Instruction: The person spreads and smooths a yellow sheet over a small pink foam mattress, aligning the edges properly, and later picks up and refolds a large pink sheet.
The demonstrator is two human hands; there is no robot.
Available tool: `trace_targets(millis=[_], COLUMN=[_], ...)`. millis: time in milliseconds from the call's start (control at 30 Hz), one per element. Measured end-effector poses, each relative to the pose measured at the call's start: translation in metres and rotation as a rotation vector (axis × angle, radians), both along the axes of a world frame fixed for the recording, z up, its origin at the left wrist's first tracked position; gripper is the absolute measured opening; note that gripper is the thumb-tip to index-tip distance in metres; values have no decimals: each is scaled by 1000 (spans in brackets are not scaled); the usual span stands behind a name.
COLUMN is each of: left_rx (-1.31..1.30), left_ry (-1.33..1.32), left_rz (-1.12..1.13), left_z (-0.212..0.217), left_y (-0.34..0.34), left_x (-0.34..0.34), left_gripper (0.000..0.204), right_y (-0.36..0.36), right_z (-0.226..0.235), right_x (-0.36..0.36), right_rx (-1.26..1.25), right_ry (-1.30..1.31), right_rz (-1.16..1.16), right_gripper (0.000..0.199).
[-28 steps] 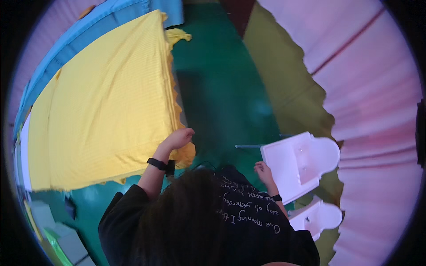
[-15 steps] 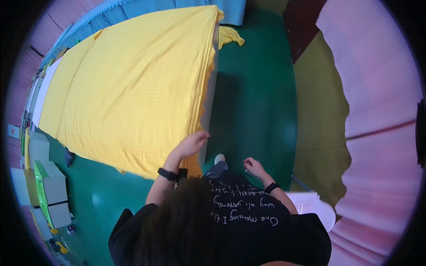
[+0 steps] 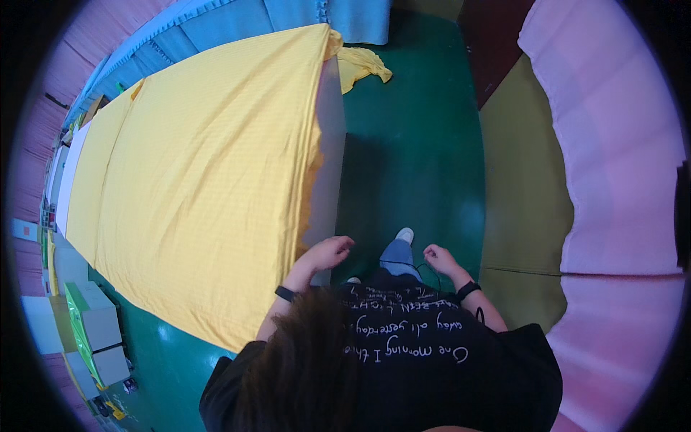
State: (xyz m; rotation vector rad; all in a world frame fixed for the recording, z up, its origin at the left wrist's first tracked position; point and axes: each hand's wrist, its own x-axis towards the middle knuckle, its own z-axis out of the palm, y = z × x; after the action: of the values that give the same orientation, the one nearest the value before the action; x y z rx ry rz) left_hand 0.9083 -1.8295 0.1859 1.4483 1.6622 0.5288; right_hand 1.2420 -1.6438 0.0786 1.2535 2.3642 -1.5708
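A large yellow cloth (image 3: 194, 173) lies over a long table, with slight creases running along it. Its edge hangs unevenly over the table's pale side panel (image 3: 331, 122). Close to that edge, near the table's near corner, is my left hand (image 3: 330, 253); its fingers are loosely stretched and hold nothing I can see. My right hand (image 3: 441, 260) hangs over the green floor, apart from the table, fingers loosely bent and nothing visible in them. A thin dark cable (image 3: 432, 272) loops beside it. Both wrists carry dark bands.
A crumpled yellow cloth (image 3: 363, 66) lies on the green floor (image 3: 410, 144) past the table's far end. Blue drapery (image 3: 288, 25) stands behind it. On the right are olive panels (image 3: 522, 187) and a pink curtain (image 3: 612, 158). White boxes (image 3: 101, 317) stand at left.
I have stepped forward along the table, and a foot now shows farther ahead. My left hand has moved off the cloth's edge to the right. The white object at lower right is out of sight.
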Motion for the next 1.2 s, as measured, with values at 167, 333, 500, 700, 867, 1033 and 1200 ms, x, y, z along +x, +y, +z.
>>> trace_targets(millis=[167, 333, 500, 700, 867, 1033, 1200], left_rx=[-154, 146, 115, 5, 23, 108, 296], left_ry=[191, 213, 123, 89, 13, 137, 274], left_rz=[-10, 17, 7, 26, 98, 81, 124], left_z=[23, 36, 45, 6, -21, 5, 26], left_y=[124, 253, 359, 440, 541, 662, 767], left_x=[-16, -16, -29, -90, -163, -233, -279], left_gripper=[30, 29, 29, 27, 30, 29, 25], right_y=[110, 215, 309, 410, 518, 659, 778], right_z=[5, -6, -19, -37, -42, -26, -9], right_x=[6, 22, 19, -10, -72, -137, -220], right_rx=[81, -20, -79, -164, -215, -53, 22], right_ry=[-31, 39, 124, 138, 172, 196, 237], right_rz=[27, -155, -280, -285, -291, -207, -245], right_gripper=[20, 17, 14, 13, 13, 12, 13])
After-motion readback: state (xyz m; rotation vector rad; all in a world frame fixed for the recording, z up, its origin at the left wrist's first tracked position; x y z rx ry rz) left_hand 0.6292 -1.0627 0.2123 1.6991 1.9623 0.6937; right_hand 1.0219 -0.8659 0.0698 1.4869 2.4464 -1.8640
